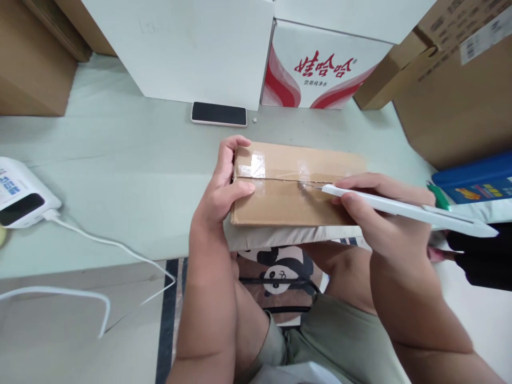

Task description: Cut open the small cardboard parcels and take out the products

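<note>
A flat brown cardboard box (280, 202) sealed with clear tape lies at the near edge of the pale table (120, 170). My left hand (224, 186) grips the box's left end, thumb on top, fingers curled round the edge. My right hand (372, 213) is closed on a long white utility knife (408, 210). Its blade tip rests on the taped seam near the middle of the box top.
A phone (218, 113) lies face up behind the box. White cartons (192, 48), a red-printed carton (320, 69) and brown boxes (460, 90) line the back. A white device with a cable (20, 194) sits at the left; blue items (476, 181) at the right.
</note>
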### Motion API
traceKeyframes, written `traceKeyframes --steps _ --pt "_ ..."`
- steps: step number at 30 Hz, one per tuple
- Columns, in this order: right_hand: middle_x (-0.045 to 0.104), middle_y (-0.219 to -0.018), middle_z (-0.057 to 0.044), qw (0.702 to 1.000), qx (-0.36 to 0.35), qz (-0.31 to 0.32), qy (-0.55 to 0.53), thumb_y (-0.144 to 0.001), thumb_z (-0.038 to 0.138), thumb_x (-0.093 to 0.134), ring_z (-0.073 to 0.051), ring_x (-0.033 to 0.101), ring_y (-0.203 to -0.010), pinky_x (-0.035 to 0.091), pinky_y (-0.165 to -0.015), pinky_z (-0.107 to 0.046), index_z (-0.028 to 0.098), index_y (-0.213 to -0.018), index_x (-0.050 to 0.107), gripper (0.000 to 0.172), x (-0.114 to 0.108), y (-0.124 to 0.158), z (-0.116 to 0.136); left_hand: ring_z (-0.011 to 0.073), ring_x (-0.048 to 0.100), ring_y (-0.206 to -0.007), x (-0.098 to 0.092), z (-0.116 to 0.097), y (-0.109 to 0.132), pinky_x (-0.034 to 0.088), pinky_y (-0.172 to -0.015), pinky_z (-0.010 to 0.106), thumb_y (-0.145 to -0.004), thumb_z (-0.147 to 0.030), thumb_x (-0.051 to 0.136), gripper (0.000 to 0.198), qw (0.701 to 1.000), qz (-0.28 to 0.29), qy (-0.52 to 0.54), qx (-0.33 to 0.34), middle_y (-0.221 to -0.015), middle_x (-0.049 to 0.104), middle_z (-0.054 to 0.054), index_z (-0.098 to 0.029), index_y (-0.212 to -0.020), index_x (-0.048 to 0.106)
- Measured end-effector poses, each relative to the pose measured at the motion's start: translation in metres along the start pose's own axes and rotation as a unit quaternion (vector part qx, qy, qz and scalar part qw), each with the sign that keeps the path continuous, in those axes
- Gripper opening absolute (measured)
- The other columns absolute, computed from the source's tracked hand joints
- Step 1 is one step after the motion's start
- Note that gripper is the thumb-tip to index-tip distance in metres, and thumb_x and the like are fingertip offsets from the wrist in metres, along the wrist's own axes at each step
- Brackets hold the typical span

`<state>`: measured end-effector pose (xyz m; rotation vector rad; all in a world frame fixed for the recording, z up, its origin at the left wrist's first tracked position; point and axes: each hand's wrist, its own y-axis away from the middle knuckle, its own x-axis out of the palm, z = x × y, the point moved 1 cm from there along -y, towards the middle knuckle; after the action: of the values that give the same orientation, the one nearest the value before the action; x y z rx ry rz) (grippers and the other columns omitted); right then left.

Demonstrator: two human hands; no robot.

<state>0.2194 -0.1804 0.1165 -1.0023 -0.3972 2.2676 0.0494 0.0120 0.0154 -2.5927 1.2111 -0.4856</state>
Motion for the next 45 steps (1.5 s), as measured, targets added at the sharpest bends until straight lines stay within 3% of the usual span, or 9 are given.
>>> traceKeyframes --steps 7,11,18,26,29,35,41,43,45 --pt "0.079 -0.074 0.001 1.0 0.008 -0.002 0.007 -0.082 0.015 0.074 -0.015 0.07 -0.06 0.053 -0.051 -0.025 0.026 -0.082 0.08 0.013 0.003 -0.003 0.0 0.0291 0.061 -0.111 0.0 0.001 -0.003 0.056 -0.096 0.043 -0.069 -0.034 0.082 0.064 0.998 -0.013 0.051 -0.018 -0.112 0.054 0.005 -0.031 -0.127 0.054" --pt "0.077 -0.073 0.001 0.999 0.029 -0.034 -0.003 -0.081 0.015 0.072 -0.015 0.068 -0.059 0.054 -0.052 -0.026 0.026 -0.079 0.078 0.014 0.002 -0.001 -0.004 0.0287 0.061 -0.11 0.001 0.0 -0.002 0.055 -0.096 0.042 -0.069 -0.034 0.084 0.066 0.997 -0.016 0.065 -0.028 -0.112 0.054 0.005 -0.03 -0.127 0.053" --pt "0.072 -0.067 0.002 0.998 0.034 -0.054 -0.017 -0.079 0.013 0.068 -0.012 0.062 -0.055 0.044 -0.047 -0.025 0.023 -0.075 0.075 0.013 0.001 0.0 -0.004 0.0243 0.062 -0.1 0.001 -0.002 -0.002 0.056 -0.088 0.039 -0.071 -0.034 0.081 0.064 0.998 -0.013 0.054 -0.027 -0.112 0.055 0.004 -0.031 -0.128 0.053" --pt "0.071 -0.067 0.001 0.997 0.039 -0.062 -0.01 -0.08 0.018 0.069 -0.014 0.061 -0.054 0.042 -0.045 -0.026 0.025 -0.077 0.076 0.01 -0.004 0.005 -0.011 0.0247 0.063 -0.1 0.003 -0.003 -0.002 0.058 -0.089 0.041 -0.07 -0.041 0.082 0.062 0.998 -0.036 0.039 -0.02 -0.11 0.057 0.004 -0.031 -0.126 0.056" --pt "0.071 -0.068 0.001 0.995 0.034 -0.081 -0.052 -0.08 0.019 0.069 -0.015 0.061 -0.053 0.043 -0.044 -0.028 0.025 -0.079 0.077 0.01 -0.011 0.008 -0.022 0.0248 0.063 -0.1 0.002 -0.002 -0.003 0.058 -0.089 0.04 -0.068 -0.041 0.086 0.065 0.998 -0.027 0.06 -0.021 -0.111 0.058 0.004 -0.033 -0.125 0.056" --pt "0.069 -0.067 -0.001 0.959 0.021 -0.217 -0.181 -0.073 0.026 0.077 -0.017 0.064 -0.052 0.049 -0.046 -0.032 0.026 -0.078 0.076 0.005 -0.035 0.009 -0.062 0.0246 0.063 -0.103 0.004 -0.003 -0.003 0.057 -0.09 0.04 -0.068 -0.039 0.088 0.063 0.995 -0.03 0.094 -0.022 -0.116 0.056 0.003 -0.032 -0.123 0.058" --pt "0.067 -0.069 0.0 0.966 0.005 -0.179 -0.187 -0.082 0.04 0.078 -0.019 0.068 -0.056 0.051 -0.047 -0.032 0.025 -0.082 0.073 0.016 -0.041 0.018 -0.078 0.0285 0.063 -0.111 0.006 0.0 -0.005 0.056 -0.093 0.041 -0.068 -0.041 0.088 0.06 0.995 -0.057 0.078 -0.005 -0.117 0.058 0.003 -0.034 -0.12 0.06" --pt "0.063 -0.069 0.001 0.962 -0.002 -0.204 -0.179 -0.086 0.043 0.075 -0.018 0.067 -0.055 0.05 -0.048 -0.032 0.025 -0.085 0.071 0.019 -0.04 0.02 -0.084 0.028 0.063 -0.111 0.006 0.0 -0.005 0.056 -0.092 0.041 -0.067 -0.039 0.088 0.059 0.994 -0.066 0.083 0.0 -0.116 0.057 0.002 -0.033 -0.12 0.062" --pt "0.06 -0.071 0.003 0.952 0.005 -0.267 -0.147 -0.091 0.046 0.069 -0.017 0.064 -0.054 0.051 -0.05 -0.032 0.027 -0.09 0.07 0.019 -0.041 0.022 -0.098 0.0293 0.063 -0.115 0.007 -0.001 -0.006 0.056 -0.095 0.043 -0.067 -0.037 0.087 0.057 0.993 -0.075 0.095 0.0 -0.115 0.057 0.003 -0.033 -0.118 0.064"
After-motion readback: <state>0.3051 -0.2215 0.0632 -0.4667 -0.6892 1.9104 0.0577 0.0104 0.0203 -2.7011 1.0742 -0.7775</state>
